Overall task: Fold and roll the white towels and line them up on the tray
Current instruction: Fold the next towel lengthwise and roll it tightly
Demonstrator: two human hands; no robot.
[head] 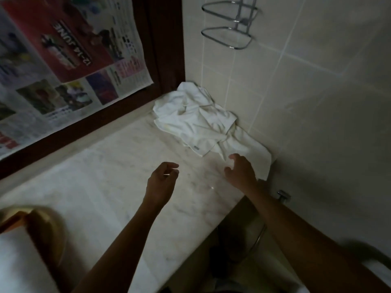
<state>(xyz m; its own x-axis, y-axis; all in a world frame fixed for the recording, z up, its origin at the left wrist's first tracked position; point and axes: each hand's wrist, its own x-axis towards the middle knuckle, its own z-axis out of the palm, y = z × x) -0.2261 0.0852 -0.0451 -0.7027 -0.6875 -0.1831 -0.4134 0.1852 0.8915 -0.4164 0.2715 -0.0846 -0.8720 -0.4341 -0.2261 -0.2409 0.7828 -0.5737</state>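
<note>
Left hand hovers over the table, fingers loosely curled, empty; right hand holds its fingers apart by the crumpled white towels at one o'clock. Best pinch one corner, lifting a single towel free.

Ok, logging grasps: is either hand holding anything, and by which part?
Nothing is held. The left hand is loosely curled over the counter; the right hand, fingers spread, nears the towels without gripping them.

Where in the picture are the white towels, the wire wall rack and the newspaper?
white towels (196,117), head view, middle of the crumpled pile.
wire wall rack (228,38), head view, lower basket.
newspaper (63,49), head view, red panel.
</note>
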